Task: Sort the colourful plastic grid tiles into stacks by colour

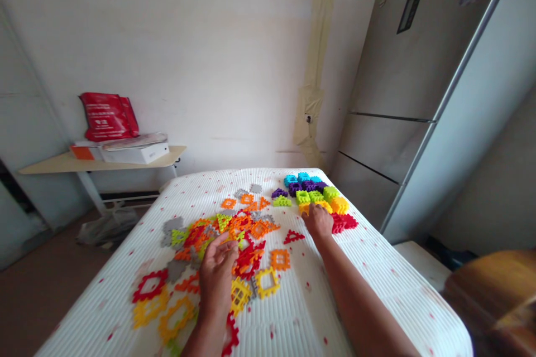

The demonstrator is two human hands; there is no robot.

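Head view: the bed-like table (293,307) is pretty much half covered in loose pieces (259,228), mostly red, orange, yellow and grey, all jumbled left of centre. The left hand (216,273) is held over that mess, fingers loosely curled with a gap at the thumb. The right hand (320,223) is stretched out to the yellow stack (340,205); whether anything's pinched there can't be told, fingertips are kinda hidden. Red stack (347,223) is set just beside it, with green (330,192), purple (309,185) and blue stacks (303,177) lined up behind.
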